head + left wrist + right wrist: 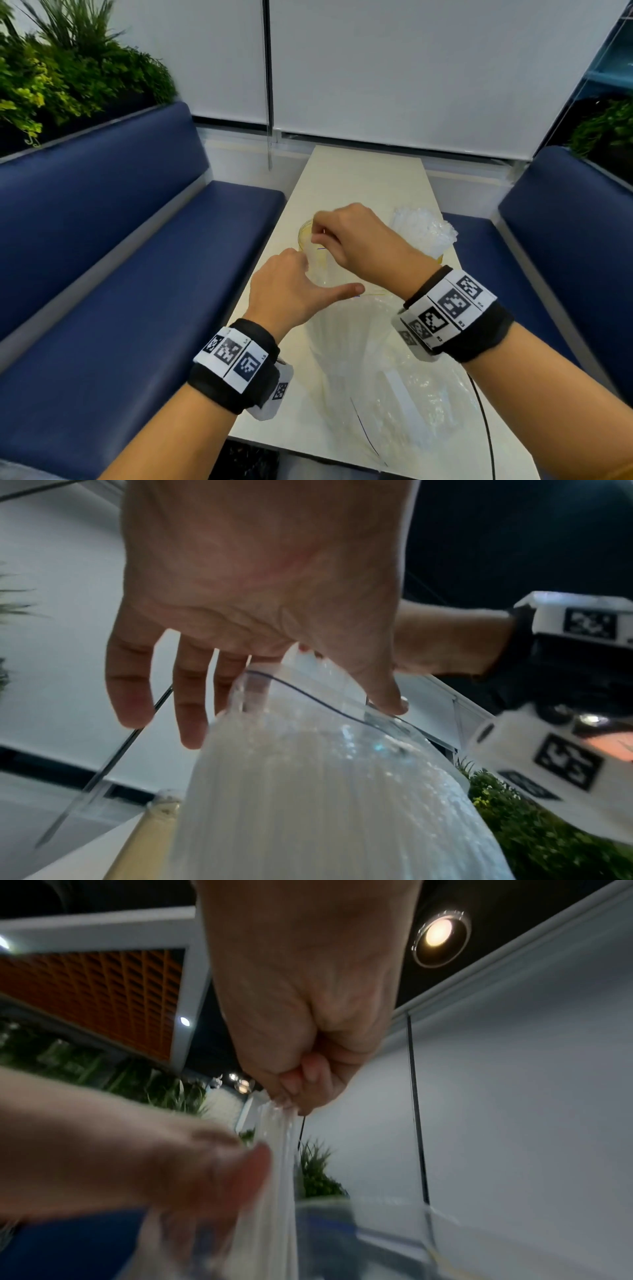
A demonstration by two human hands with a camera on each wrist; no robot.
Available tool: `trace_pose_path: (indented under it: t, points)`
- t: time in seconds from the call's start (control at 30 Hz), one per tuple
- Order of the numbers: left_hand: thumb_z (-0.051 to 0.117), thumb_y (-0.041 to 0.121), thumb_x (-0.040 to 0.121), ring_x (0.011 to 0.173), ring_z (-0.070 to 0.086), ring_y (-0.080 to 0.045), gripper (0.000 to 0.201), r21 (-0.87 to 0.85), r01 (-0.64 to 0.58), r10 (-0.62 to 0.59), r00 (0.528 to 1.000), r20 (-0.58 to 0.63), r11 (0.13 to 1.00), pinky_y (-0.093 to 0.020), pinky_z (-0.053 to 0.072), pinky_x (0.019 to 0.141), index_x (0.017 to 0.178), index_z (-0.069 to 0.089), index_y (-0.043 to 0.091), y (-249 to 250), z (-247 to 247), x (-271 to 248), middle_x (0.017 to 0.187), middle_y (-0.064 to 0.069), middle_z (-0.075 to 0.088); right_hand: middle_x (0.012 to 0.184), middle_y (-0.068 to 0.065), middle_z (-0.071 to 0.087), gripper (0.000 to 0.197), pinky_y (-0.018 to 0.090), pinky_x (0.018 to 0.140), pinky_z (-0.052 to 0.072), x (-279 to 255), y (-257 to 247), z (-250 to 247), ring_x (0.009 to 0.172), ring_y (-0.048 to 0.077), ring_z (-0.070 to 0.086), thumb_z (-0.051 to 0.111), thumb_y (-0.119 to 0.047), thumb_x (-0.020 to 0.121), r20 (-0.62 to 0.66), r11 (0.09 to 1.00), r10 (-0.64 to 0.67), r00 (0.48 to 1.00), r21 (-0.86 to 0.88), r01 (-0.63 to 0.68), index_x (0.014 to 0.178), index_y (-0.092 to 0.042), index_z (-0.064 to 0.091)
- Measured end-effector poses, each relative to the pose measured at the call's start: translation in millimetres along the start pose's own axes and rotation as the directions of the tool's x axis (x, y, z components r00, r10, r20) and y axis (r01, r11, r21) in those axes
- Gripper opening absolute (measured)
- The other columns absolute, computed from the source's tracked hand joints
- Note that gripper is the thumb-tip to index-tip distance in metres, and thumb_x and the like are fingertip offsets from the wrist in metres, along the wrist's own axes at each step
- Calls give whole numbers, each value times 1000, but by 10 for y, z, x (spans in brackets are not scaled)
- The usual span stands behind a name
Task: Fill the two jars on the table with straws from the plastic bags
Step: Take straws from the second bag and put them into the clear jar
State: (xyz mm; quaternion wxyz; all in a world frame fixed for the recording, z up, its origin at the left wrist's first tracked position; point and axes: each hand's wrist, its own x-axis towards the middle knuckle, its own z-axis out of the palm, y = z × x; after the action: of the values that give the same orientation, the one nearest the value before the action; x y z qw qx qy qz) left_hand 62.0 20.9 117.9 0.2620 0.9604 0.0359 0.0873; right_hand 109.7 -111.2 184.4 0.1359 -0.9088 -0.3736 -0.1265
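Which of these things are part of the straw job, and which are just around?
Part of the job: bag of straws gripped by left hand and right hand; jar behind the hands; second bag further back.

Just around: table, benches, plants, blinds.

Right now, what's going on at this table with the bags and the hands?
A person is working on a clear plastic bag of white straws standing on the table. The right hand pinches the bag's top edge, and the left hand holds that edge between thumb and fingers, apparently pulling it open. A yellowish jar sits just beyond the hands, its contents hidden. A second bag of straws lies farther right.
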Motion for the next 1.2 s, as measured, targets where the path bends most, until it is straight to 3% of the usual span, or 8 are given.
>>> trace_pose_path:
  t: [0.13,0.37,0.57,0.73,0.83,0.93,1.1,1.2]
  points:
    - [52,104,48,73,65,-13,88,-220,51,-67,996,-64,974,-43,58,65,86,64,25,-6,191,74,81,9,68,68,-8,58,16,27,65,45,164,-115,-165,63,14,54,62,-21,97,-160,993,-53,986,97,69,91,-9,70]
    - [74,43,84,50,48,-10,29,-582,30,-114,988,-108,813,-27,36,50,74,61,19,-19,440,121,58,9,56,71,-10,62,12,9,63,42,220,-97,22,60,-2,54,66,-18,95,-190,939,63,980,344,7,94,-8,72]
    - [66,32,93,49,39,-14,41,-538,-19,-36,995,-92,843,-29,29,52,59,44,25,-32,452,208,50,10,42,119,-6,60,32,26,87,45,212,-167,32,106,12,52,42,-34,105,-314,975,-26,949,200,93,129,-24,61]
    - [54,29,88,75,64,-25,20,-482,-45,1,996,-92,875,-43,54,63,93,66,14,-81,444,203,79,-3,69,148,0,53,45,39,106,45,185,-165,210,131,20,52,43,-31,106,24,985,-123,992,124,119,150,-20,44]
    - [56,31,88,61,53,-20,21,-545,-6,-51,995,-91,839,-36,42,54,73,58,16,-78,393,199,65,1,60,135,-8,56,59,28,90,47,120,-122,161,117,10,55,57,-51,96,-133,970,73,988,240,-39,148,-27,41]
    - [57,25,90,64,61,-26,12,-524,22,-82,992,-91,851,-45,51,57,84,60,15,-82,349,231,71,-4,66,104,-5,66,60,32,70,45,128,-67,220,91,16,61,52,-74,86,-51,985,159,986,-54,-162,120,-25,56]
    - [67,17,89,71,66,-22,3,-508,60,-114,991,-76,859,-46,60,65,89,64,19,-117,308,225,76,-1,68,78,3,57,32,42,72,53,151,-119,415,74,23,60,45,-50,101,19,989,145,989,19,-145,86,-21,45]
    - [76,42,82,68,60,-17,26,-450,62,-107,992,-74,891,-37,50,59,83,61,21,-197,291,199,75,5,63,67,3,52,39,41,61,47,272,-96,303,62,22,54,48,-44,101,12,979,169,986,112,-169,74,-16,47]
